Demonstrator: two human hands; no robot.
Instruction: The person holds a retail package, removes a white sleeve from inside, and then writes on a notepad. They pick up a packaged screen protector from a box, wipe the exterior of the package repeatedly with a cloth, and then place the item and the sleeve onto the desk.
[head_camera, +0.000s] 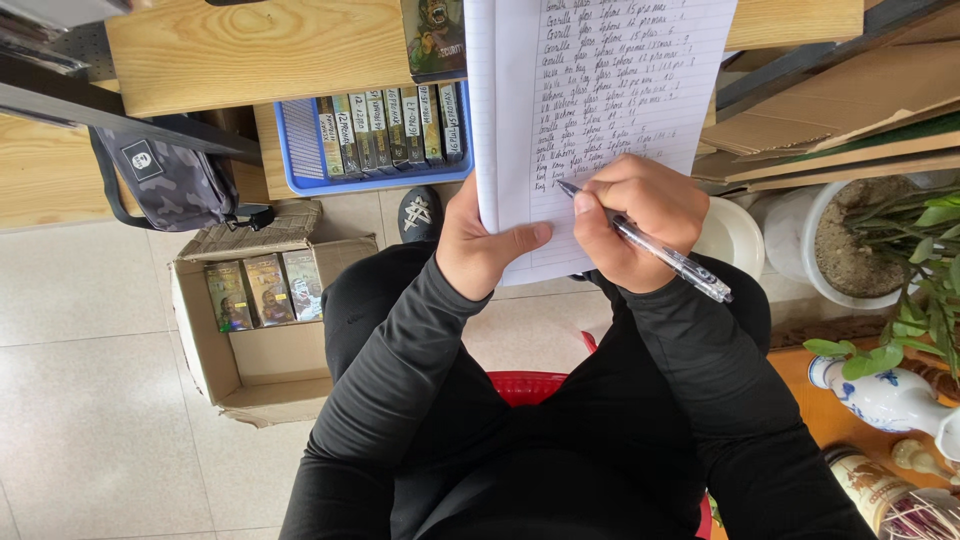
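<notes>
My left hand (475, 245) grips the lower left edge of a lined notebook (600, 90) filled with handwritten rows, thumb pressed on the page. My right hand (635, 215) holds a clear ballpoint pen (660, 252) with its tip touching the lowest written line. The notebook is held up over my lap. Both arms wear black sleeves, and I sit on a red stool (525, 385).
A blue tray (295, 150) holds a row of slim boxes under a wooden shelf (250, 50). An open cardboard box (250, 370) with three packs stands on the tiled floor at left. A grey bag (175, 180) hangs nearby. A potted plant (860, 240) and a ceramic teapot (880, 395) sit at right.
</notes>
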